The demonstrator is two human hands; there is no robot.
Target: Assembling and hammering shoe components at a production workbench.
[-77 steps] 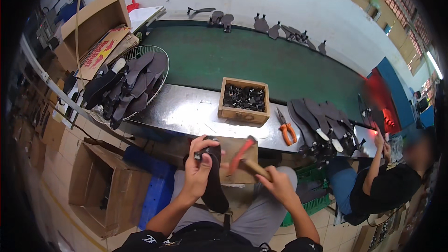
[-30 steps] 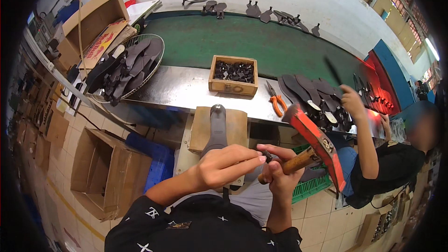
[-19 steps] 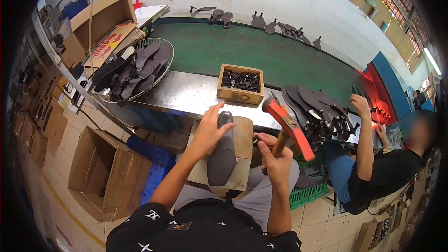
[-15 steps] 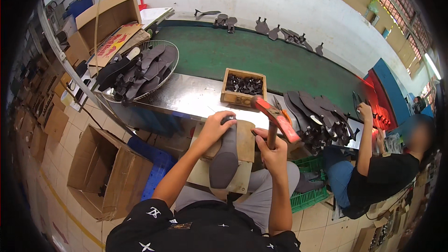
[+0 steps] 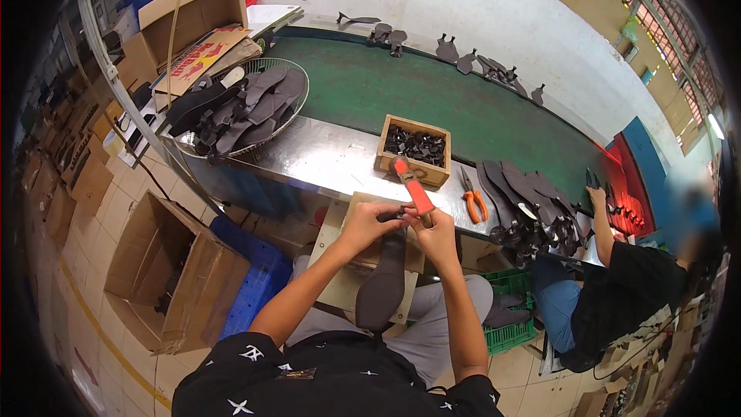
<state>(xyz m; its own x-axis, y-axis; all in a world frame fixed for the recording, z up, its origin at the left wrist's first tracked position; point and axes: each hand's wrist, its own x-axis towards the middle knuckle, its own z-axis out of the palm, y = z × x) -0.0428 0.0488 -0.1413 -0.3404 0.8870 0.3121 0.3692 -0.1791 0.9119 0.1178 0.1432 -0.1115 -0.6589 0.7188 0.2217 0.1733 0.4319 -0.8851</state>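
A dark shoe insole (image 5: 382, 282) lies lengthwise on a wooden block (image 5: 349, 293) on my lap. My left hand (image 5: 369, 222) pinches a small dark piece at the insole's far end. My right hand (image 5: 436, 233) grips the wooden handle of a hammer with an orange-red head (image 5: 411, 184) that points up and away over the bench edge. Both hands meet at the top of the insole. A small wooden box (image 5: 414, 150) of dark metal pieces sits on the steel bench just beyond the hands.
A wire basket (image 5: 289, 69) piled with dark insoles stands at the left of the bench. Orange pliers (image 5: 472, 199) and another insole stack (image 5: 529, 201) lie to the right. A seated person (image 5: 625, 293) works at the right. Cardboard boxes (image 5: 166, 278) and a blue crate (image 5: 258, 282) stand on the floor.
The hammer has come down from a raised swing at the right and now points upward near the insole's top. My left hand stayed on the insole's far end.
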